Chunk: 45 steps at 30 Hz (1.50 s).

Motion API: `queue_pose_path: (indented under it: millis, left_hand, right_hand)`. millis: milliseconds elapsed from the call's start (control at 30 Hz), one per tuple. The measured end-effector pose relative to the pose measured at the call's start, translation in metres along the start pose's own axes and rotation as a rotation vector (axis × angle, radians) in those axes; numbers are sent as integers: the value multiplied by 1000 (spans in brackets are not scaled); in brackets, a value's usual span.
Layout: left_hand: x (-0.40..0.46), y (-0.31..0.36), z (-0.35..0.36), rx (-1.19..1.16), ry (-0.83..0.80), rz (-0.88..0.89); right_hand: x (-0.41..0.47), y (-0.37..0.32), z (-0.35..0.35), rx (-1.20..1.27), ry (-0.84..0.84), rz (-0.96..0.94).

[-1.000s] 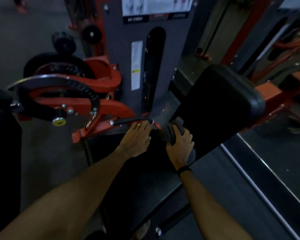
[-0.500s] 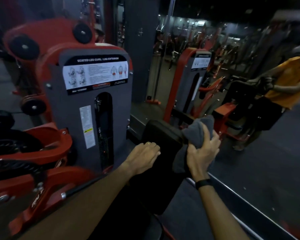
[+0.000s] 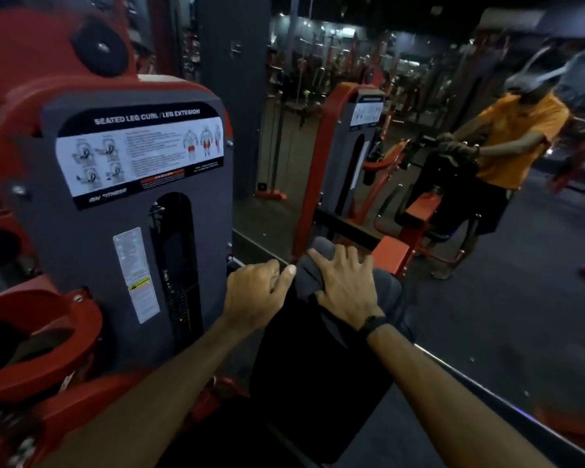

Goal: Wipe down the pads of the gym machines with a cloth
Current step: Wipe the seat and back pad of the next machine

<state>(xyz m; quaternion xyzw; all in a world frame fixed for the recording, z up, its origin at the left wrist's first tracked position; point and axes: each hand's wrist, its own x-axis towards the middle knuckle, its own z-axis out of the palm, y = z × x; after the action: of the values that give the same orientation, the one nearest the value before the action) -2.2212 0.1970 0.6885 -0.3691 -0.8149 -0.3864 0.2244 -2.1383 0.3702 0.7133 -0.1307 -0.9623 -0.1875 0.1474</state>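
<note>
A black back pad (image 3: 314, 376) of a seated leg curl machine stands upright in front of me, seen from behind. A grey cloth (image 3: 309, 276) is draped over its top edge. My right hand (image 3: 343, 285) lies flat on the cloth with fingers spread and presses it on the pad's top. My left hand (image 3: 255, 293) grips the pad's top left corner, with the fingers curled over the edge and the thumb stretched toward the cloth.
The machine's grey weight-stack shroud (image 3: 122, 231) with its instruction label stands close on the left, above red frame arms (image 3: 44, 336). A wall mirror (image 3: 453, 163) on the right reflects the machine and a person in an orange shirt. Dark floor lies below right.
My right hand has moved the cloth from the pad's right side up onto its top edge and now lies flat. My left hand has curled over the pad's corner. The view has tilted up.
</note>
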Motion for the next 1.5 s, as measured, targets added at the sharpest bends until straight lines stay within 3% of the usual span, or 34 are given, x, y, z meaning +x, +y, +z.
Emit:
queue_pose_path:
  millis: [133, 300, 533, 833, 967, 1100, 1300, 1500]
  left_hand:
    - [-3, -46, 5, -98, 11, 1]
    - [7, -82, 19, -112, -55, -21]
    - [30, -55, 47, -154, -148, -25]
    - [29, -11, 65, -230, -237, 169]
    - [28, 0, 73, -236, -300, 289]
    - [34, 9, 82, -217, -313, 300]
    - [43, 49, 106, -180, -294, 405]
    - [21, 104, 126, 66, -308, 495]
  right_hand:
    - [51, -53, 4, -54, -55, -29]
    - [66, -63, 8, -95, -92, -29]
    - [45, -46, 5, 8, -34, 65]
    - [-57, 17, -3, 125, 32, 324]
    - [-99, 30, 8, 363, 214, 624]
    - [-109, 17, 23, 661, 393, 949]
    - [-111, 4, 51, 974, 713, 1180]
    - [-125, -2, 80, 1211, 982, 1178]
